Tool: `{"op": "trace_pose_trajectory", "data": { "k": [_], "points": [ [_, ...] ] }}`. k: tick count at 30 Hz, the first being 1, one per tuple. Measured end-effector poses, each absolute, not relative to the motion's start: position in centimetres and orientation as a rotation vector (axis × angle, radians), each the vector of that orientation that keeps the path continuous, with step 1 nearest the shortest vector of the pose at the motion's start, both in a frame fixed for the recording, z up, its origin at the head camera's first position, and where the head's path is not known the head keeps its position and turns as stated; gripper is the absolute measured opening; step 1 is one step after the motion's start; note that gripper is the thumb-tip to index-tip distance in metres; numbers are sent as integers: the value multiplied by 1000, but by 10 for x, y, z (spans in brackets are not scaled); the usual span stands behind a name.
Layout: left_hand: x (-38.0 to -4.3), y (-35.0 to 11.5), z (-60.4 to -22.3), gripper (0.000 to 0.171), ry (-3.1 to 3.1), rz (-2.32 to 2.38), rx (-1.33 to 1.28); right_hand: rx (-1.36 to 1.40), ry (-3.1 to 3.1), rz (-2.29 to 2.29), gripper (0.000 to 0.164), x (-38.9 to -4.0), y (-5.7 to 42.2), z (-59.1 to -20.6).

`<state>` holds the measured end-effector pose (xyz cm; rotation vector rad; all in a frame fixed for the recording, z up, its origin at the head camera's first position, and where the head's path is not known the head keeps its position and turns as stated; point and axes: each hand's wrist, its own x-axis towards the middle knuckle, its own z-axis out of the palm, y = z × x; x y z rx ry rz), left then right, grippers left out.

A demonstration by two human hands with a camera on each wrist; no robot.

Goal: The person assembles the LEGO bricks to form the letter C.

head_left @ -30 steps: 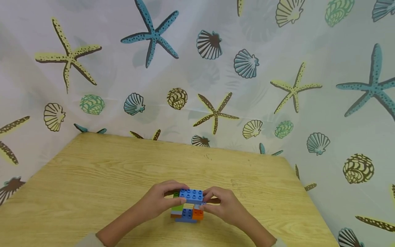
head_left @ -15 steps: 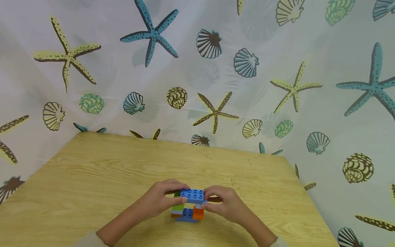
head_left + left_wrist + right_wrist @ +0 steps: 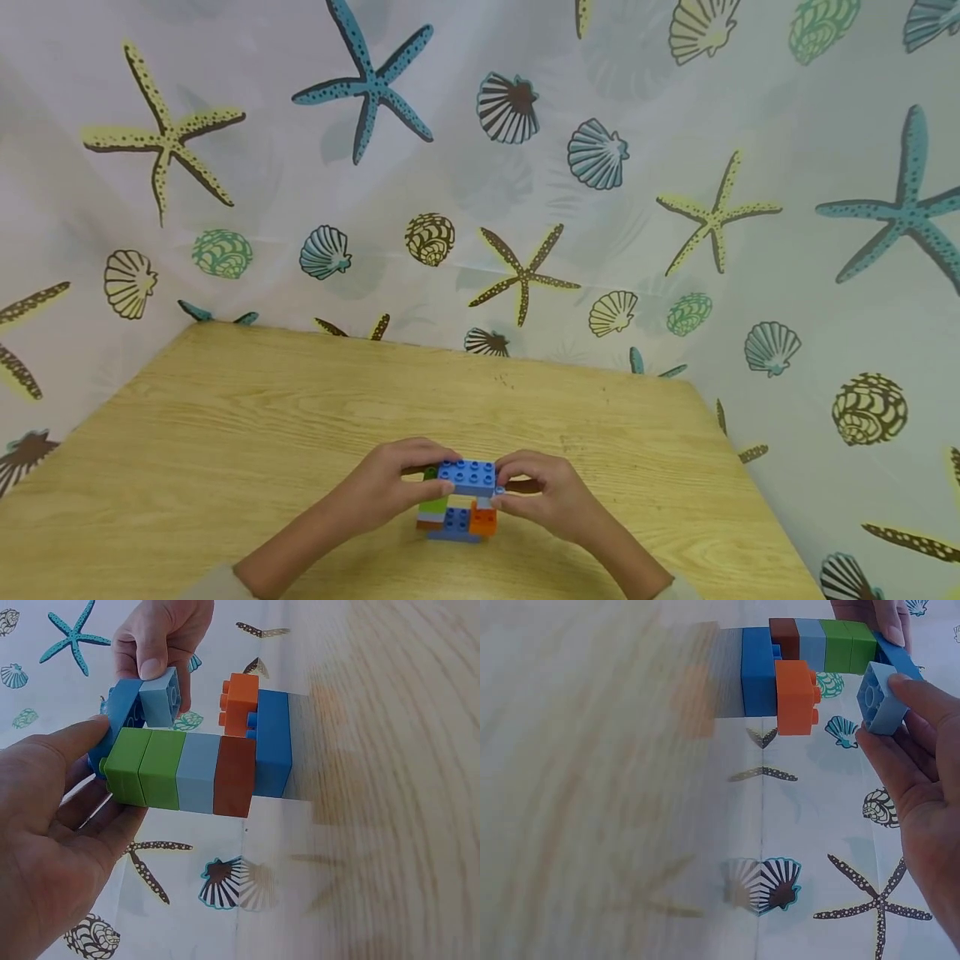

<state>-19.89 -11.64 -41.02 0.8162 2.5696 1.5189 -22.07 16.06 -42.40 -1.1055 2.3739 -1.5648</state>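
A small block structure stands on the table, topped by a long blue brick (image 3: 467, 476). My left hand (image 3: 386, 487) grips that brick's left end between thumb and fingers. With thumb and fingers, my right hand (image 3: 547, 496) pinches a light blue brick (image 3: 882, 699) under its other end. On the left side, a column has two green bricks (image 3: 142, 766), a second light blue brick (image 3: 199, 772) and a brown brick (image 3: 235, 776). It rises from a blue base brick (image 3: 274, 742). An orange brick (image 3: 793, 697) sits on the base's right end, with a gap below the pinched brick.
The wood-grain table (image 3: 337, 392) spreads around the structure. Behind it and at both sides hangs a white sheet (image 3: 450, 183) printed with starfish and shells.
The top blue brick and both hands have shifted very slightly right. Both hands keep the same hold.
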Motion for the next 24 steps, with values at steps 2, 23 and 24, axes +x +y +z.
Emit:
{"op": "trace_pose_trajectory", "data": {
  "k": [2, 23, 24],
  "points": [
    [-199, -115, -410, 35, 2584, 1518, 812, -1140, 2406, -1561, 12, -220, 161, -426],
    [-197, -113, -411, 34, 2601, 1508, 807, -1428, 2466, -1579, 11, -217, 160, -430],
    [-197, -113, -412, 33, 2600, 1516, 808, -1415, 2455, -1582, 12, -217, 160, -430]
  ]
}}
